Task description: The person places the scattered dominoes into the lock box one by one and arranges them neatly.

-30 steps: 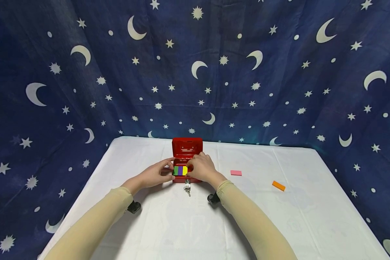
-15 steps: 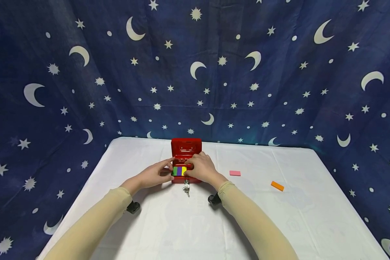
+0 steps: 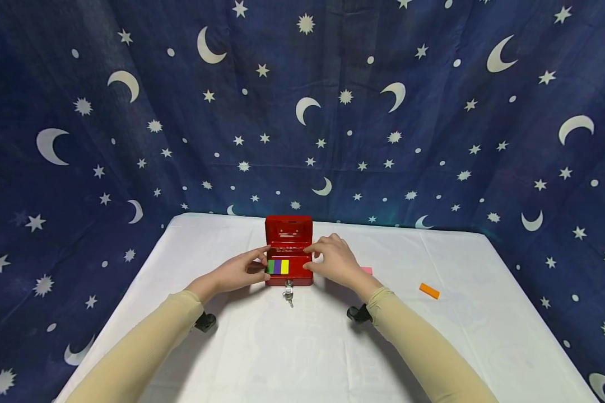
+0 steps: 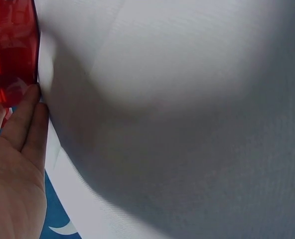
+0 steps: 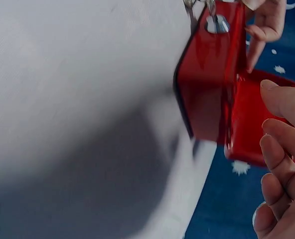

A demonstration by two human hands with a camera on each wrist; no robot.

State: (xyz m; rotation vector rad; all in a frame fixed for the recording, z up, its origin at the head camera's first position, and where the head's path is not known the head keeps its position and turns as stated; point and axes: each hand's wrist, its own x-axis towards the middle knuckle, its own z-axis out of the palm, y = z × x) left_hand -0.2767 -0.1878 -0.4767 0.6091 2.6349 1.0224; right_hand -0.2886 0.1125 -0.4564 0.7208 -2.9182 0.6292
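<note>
The red box (image 3: 298, 265) stands on the white table (image 3: 282, 352), its lid raised; inside, at left, are a green block (image 3: 270, 267), a purple block (image 3: 278, 267) and a yellow block (image 3: 284, 267). The left hand (image 3: 234, 272) touches the left side with quite straight fingers, thumb spread. The right hand (image 3: 336, 261) reaches over the right edge, thumb and forefinger apart, holding nothing; contact cannot be told.

- No text, label, brand, number or sign can be read in the head view or in either wrist view.
</note>
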